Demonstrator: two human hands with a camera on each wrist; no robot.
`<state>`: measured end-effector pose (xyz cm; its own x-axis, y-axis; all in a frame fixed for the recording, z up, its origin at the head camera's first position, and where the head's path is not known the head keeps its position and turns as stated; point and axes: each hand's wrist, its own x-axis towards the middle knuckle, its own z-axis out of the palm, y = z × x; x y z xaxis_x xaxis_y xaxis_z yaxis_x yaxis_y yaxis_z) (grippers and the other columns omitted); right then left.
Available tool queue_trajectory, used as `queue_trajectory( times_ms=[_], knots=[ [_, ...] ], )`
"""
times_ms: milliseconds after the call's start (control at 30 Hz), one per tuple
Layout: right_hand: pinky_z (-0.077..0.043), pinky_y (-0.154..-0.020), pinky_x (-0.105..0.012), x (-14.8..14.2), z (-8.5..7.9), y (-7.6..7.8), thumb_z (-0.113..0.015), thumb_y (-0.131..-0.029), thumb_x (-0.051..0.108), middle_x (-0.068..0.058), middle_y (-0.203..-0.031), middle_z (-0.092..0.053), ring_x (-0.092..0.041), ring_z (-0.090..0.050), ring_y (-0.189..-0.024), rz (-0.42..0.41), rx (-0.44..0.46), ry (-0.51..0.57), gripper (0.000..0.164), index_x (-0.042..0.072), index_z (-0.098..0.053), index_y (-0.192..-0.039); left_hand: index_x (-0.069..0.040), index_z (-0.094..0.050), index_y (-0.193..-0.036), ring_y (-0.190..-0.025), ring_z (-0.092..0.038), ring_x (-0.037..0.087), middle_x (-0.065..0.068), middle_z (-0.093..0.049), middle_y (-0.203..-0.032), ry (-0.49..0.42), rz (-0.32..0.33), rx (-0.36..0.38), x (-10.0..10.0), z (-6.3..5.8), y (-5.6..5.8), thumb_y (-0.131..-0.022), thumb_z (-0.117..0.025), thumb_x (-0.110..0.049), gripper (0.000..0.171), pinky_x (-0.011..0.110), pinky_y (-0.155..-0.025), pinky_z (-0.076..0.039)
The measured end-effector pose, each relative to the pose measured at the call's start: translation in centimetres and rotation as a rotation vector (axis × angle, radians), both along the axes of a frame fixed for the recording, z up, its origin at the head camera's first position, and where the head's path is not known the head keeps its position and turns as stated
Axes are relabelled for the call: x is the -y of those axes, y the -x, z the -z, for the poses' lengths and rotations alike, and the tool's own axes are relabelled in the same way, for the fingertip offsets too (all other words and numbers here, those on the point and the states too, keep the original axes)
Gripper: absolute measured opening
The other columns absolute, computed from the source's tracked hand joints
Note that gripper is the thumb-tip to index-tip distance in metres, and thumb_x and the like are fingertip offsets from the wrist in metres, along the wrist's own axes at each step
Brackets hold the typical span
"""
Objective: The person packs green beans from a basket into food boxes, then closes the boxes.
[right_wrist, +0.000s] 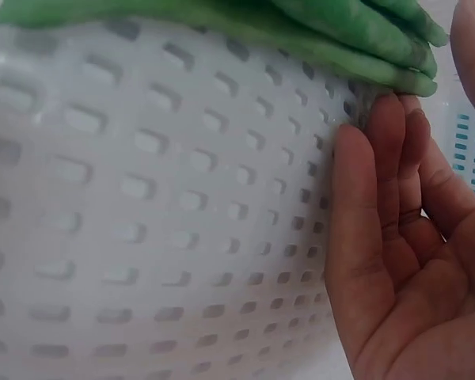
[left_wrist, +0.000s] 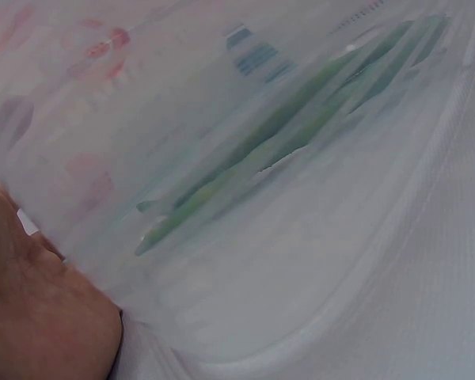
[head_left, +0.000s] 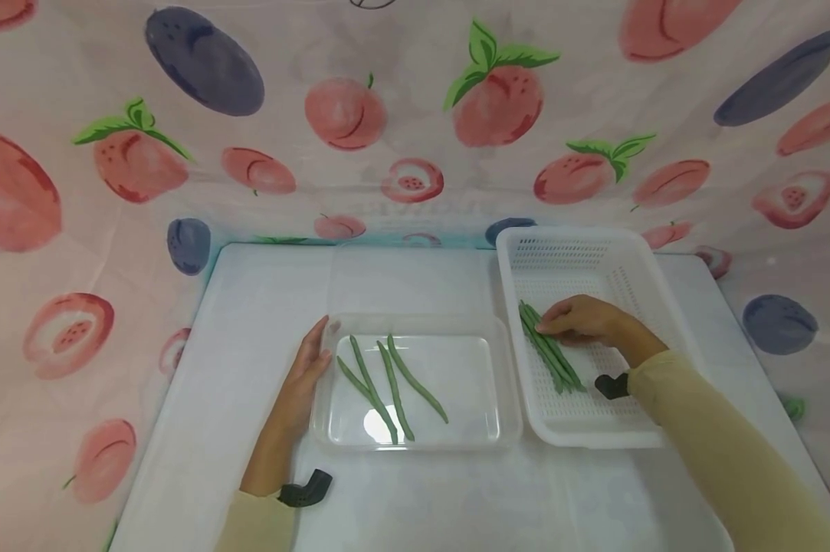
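Observation:
A clear plastic container (head_left: pixel 415 438) stands in the middle of the head view, with several green beans (head_left: pixel 390 391) spread on its bottom. My left hand (head_left: pixel 306 376) rests along its left wall, fingers extended; the left wrist view shows beans (left_wrist: pixel 245 154) through the cloudy plastic. To the right is a white perforated basket (head_left: pixel 587 438). A bundle of green beans (head_left: pixel 549 353) lies along its left side. My right hand (head_left: pixel 583 318) reaches into the basket, fingertips right at the bundle. In the right wrist view its fingers (right_wrist: pixel 355 190) lie nearly straight below the bean ends (right_wrist: pixel 364 39), thumb apart.
Both containers stand side by side on a white table (head_left: pixel 263 291). Behind it and at the sides hangs a cloth (head_left: pixel 415 46) printed with peaches. Black wrist devices (head_left: pixel 306 489) show at both cuffs.

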<state>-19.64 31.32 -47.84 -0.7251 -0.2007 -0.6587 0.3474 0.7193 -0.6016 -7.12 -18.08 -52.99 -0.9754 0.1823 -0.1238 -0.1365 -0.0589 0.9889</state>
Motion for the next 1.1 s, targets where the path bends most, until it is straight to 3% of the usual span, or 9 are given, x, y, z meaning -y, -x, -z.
queue_trajectory(
  times_ms=[433, 667, 800, 1100],
  knots=[
    [-0.057, -0.079, -0.027, -0.9, 0.3, 0.0, -0.075, -0.093, 0.039, 0.001, -0.095, -0.061, -0.015, -0.058, -0.089, 0.013, 0.002, 0.049, 0.042, 0.005, -0.063, -0.114, -0.030, -0.020, -0.163, -0.161, -0.003, 0.024, -0.009, -0.014, -0.172, 0.002, -0.005, -0.002, -0.3, -0.3, 0.0, -0.110, -0.038, -0.029, 0.056, 0.066, -0.124, -0.010],
    [-0.059, -0.074, -0.030, -1.4, -0.3, 0.4, -0.063, -0.102, 0.032, 0.001, -0.104, -0.067, -0.012, -0.063, -0.083, 0.061, 0.061, 0.163, 0.029, 0.006, -0.055, -0.112, -0.034, -0.022, -0.162, -0.161, -0.003, 0.022, -0.011, -0.015, -0.172, 0.021, -0.012, 0.009, -0.3, -0.2, 0.1, -0.110, -0.039, -0.030, 0.056, 0.065, -0.124, -0.010],
    [-0.060, -0.075, -0.034, -1.1, -0.9, 0.4, -0.058, -0.105, 0.033, -0.003, -0.105, -0.072, -0.014, -0.068, -0.085, 0.047, 0.050, 0.189, 0.031, 0.005, -0.052, -0.119, -0.033, -0.021, -0.163, -0.161, -0.004, 0.022, -0.012, -0.015, -0.172, 0.011, -0.013, 0.015, -0.3, -0.1, 0.1, -0.110, -0.039, -0.030, 0.056, 0.066, -0.124, -0.011],
    [-0.059, -0.078, -0.031, -0.8, -3.3, 0.4, -0.064, -0.101, 0.036, -0.005, -0.110, -0.072, -0.014, -0.069, -0.091, 0.087, -0.052, 0.176, 0.051, 0.003, -0.048, -0.136, -0.032, -0.020, -0.163, -0.161, -0.004, 0.022, -0.012, -0.015, -0.172, 0.003, -0.009, 0.015, -0.1, -0.1, 0.0, -0.110, -0.039, -0.032, 0.057, 0.065, -0.124, -0.012]
  ],
)
